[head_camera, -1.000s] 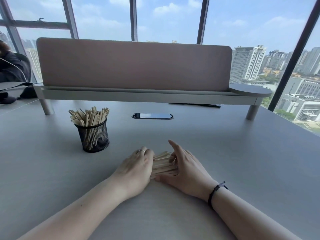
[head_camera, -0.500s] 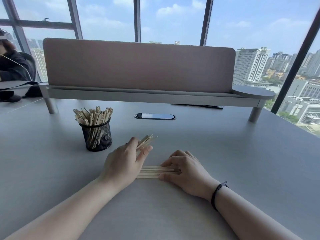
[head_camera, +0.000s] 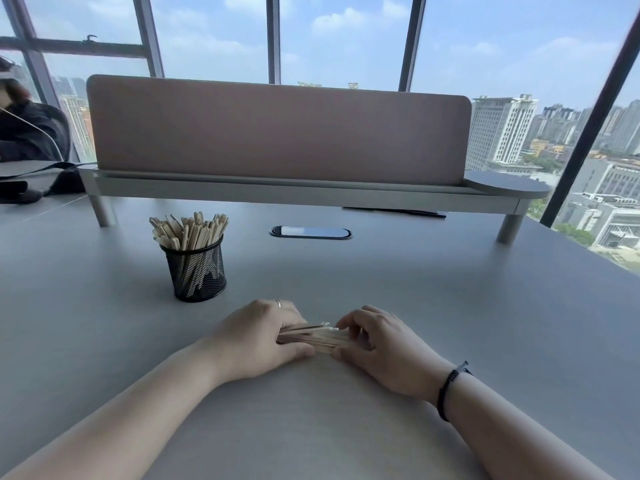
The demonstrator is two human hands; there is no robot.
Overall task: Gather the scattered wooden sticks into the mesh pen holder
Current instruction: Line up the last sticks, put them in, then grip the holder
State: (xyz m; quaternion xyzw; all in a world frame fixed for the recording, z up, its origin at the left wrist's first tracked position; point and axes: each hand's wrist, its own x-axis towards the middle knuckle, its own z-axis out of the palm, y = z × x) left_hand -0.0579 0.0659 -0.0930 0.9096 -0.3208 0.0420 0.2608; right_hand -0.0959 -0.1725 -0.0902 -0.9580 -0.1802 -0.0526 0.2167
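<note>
since half a second ago the left hand (head_camera: pixel 258 336) has dropped back to the bench (head_camera: pixel 450 323), and the small bunch it held raised toward the holder is now down with the rest, so both hands meet on one bundle. that bundle of wooden sticks (head_camera: pixel 317 337) lies flat and crosswise on the bench in front of the person, its left end under the left grip, which is clamped on it with fingers curled over the top and thumb underneath, its right end pinched by the right hand (head_camera: pixel 379 344), whose fingers are bent down onto the stick tips. the mesh pen holder (head_camera: pixel 195 271) stands upright on the bench behind and to the left of the hands, near but apart from them, in the same place as before. it is packed with sticks in the holder (head_camera: pixel 188 230), which fan out above its rim, their lower parts showing through the black mesh. a ring (head_camera: pixel 277 303) sits on a left finger and a dark bracelet (head_camera: pixel 450 388) circles the right wrist. farther back an oval cable port (head_camera: pixel 310 232) lies in the bench, and behind it a raised shelf with a pink divider (head_camera: pixel 277 133) spans the window side.
</note>
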